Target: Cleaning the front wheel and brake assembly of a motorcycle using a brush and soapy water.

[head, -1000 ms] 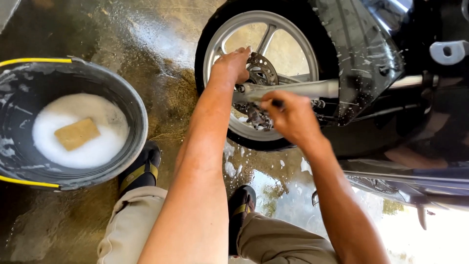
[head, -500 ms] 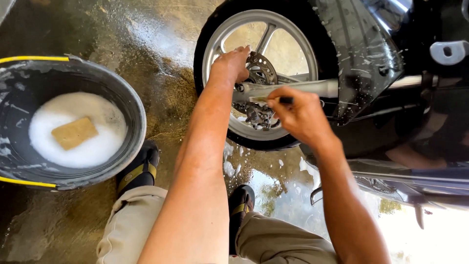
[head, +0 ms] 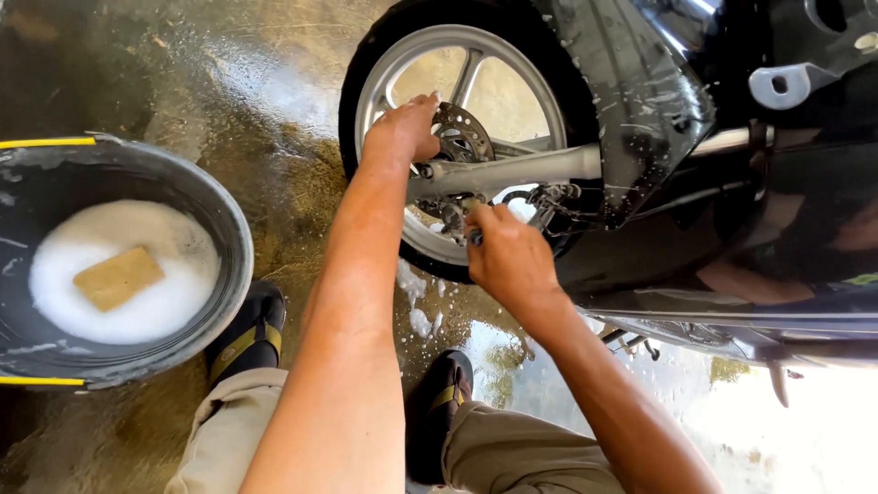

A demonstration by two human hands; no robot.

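Head view, wet silver motorcycle wheel (head: 512, 73), left hand (head: 402, 133) gripping hub, right hand (head: 512, 256) fingers curled around small tool, suds-flecked

The right hand (head: 512, 261) hides whatever it grips (only a dark tip shows)

- We found open gaps between the spokes of the wheel (head: 476, 110), above the swingarm (head: 512, 169).
- The brake disc (head: 462, 137) and swingarm crowded the hub, where our left hand (head: 402, 133) and right hand (head: 508, 256) sat.
- The bucket (head: 229, 229) blocked the wet floor (head: 274, 110) on our left.
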